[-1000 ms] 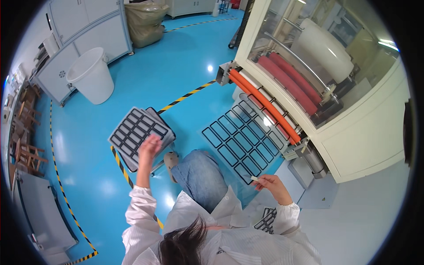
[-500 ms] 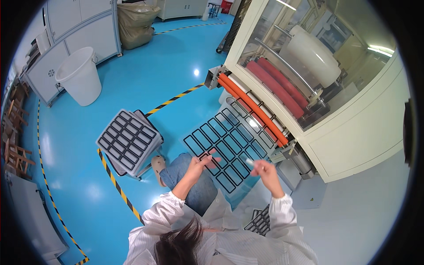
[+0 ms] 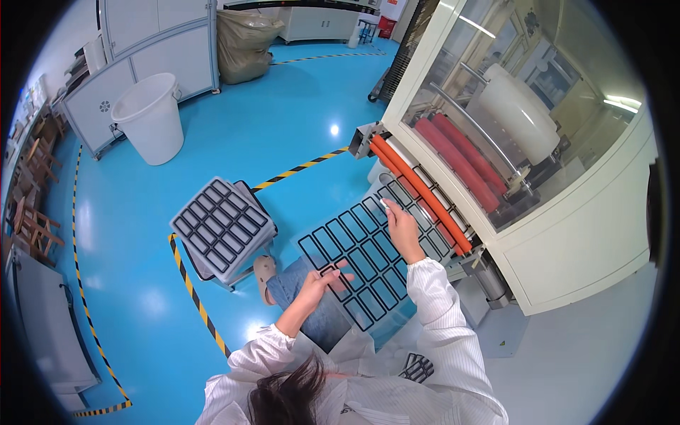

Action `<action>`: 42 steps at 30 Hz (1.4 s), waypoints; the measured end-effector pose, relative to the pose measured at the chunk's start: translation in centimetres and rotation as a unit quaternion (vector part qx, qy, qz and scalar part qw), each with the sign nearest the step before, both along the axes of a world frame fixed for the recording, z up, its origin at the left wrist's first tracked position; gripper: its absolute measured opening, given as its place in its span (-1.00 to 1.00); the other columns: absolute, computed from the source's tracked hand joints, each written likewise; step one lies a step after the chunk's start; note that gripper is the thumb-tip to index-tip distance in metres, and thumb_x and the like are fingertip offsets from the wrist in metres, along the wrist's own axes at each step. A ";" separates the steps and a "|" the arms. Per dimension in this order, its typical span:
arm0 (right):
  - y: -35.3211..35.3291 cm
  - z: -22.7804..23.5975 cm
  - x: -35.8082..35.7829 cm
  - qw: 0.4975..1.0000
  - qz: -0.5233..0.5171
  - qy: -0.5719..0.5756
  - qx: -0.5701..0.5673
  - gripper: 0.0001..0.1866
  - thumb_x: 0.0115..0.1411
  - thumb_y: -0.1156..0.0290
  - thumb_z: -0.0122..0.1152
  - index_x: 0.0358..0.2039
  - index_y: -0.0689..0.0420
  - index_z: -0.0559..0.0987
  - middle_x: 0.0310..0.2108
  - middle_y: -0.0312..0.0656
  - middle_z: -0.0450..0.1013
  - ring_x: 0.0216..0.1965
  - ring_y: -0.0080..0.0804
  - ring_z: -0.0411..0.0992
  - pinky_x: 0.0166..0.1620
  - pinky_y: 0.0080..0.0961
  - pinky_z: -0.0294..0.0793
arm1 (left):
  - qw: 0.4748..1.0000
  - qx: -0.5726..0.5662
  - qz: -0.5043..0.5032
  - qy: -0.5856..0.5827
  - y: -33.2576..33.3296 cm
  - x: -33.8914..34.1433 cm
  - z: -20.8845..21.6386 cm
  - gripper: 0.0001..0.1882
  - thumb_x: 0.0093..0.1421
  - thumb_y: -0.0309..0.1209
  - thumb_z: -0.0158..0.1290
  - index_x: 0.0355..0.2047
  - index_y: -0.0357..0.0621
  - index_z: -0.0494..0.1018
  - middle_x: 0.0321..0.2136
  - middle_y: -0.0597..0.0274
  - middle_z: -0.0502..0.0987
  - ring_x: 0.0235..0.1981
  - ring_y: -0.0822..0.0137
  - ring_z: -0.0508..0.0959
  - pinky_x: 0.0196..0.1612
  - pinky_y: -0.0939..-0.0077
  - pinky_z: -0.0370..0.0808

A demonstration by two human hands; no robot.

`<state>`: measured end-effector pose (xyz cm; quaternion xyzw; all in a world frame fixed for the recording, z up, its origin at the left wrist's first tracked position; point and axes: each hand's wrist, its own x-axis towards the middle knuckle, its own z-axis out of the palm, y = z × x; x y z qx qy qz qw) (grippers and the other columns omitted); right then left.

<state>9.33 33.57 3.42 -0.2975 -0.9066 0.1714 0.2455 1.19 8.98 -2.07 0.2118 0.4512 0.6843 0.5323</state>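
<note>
A clear sheet printed with rows of black rounded frames [image 3: 362,262] extends from an orange roller [image 3: 425,195] toward my lap. My left hand [image 3: 312,290] pinches its near left edge, thumb on top and fingers showing through the film from below. Over the far part of the sheet is my right hand [image 3: 404,232], closed on a small white object [image 3: 384,204] whose kind I cannot make out. Whether that object touches the film is unclear. Left of my knee, a stack of similar framed sheets [image 3: 223,225] lies on a low stool.
The cream machine [image 3: 567,262] with windowed rollers stands at the right. A white bin [image 3: 150,124] and a large bag [image 3: 248,46] are at the far left. Yellow-black tape [image 3: 301,168] marks the blue floor. More framed pieces [image 3: 416,367] lie beside my right forearm.
My right hand has moved forward and left, from the sheet's right side to its far part, still with the white object. My left hand stays at the edge. The view has shifted slightly.
</note>
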 end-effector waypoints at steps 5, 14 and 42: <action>0.0 -1.4 -1.1 0.998 0.027 0.038 0.048 -0.72 0.23 0.36 -0.01 -0.05 -0.06 0.49 -0.55 -0.04 0.47 -0.47 -0.08 0.45 -0.39 -0.23 0.41 | 1.000 -0.009 -0.005 -0.007 -1.0 -0.5 -0.8 -0.55 0.24 -0.34 -0.11 0.07 -0.38 0.31 -0.24 0.15 0.59 -0.43 0.54 0.50 -0.33 0.71 0.36; -1.1 -1.8 -1.8 0.996 0.033 0.023 0.074 -0.72 0.20 0.40 0.02 -0.08 -0.02 0.52 -0.59 -0.07 0.47 -0.52 -0.09 0.45 -0.44 -0.22 0.41 | 0.999 -0.022 0.005 -0.028 -2.4 -0.5 0.5 -0.55 0.24 -0.34 -0.11 0.08 -0.36 0.30 -0.23 0.11 0.58 -0.41 0.50 0.51 -0.27 0.68 0.41; -9.1 3.9 11.2 0.934 0.102 -0.324 0.106 -0.62 0.01 0.53 0.00 -0.12 0.00 0.53 -0.68 -0.11 0.42 -0.58 -0.13 0.45 -0.54 -0.23 0.37 | 0.992 -0.096 0.079 0.018 -8.3 -0.7 4.2 -0.58 0.15 -0.39 -0.12 -0.03 -0.38 0.40 -0.34 0.07 0.61 -0.43 0.42 0.49 -0.23 0.57 0.38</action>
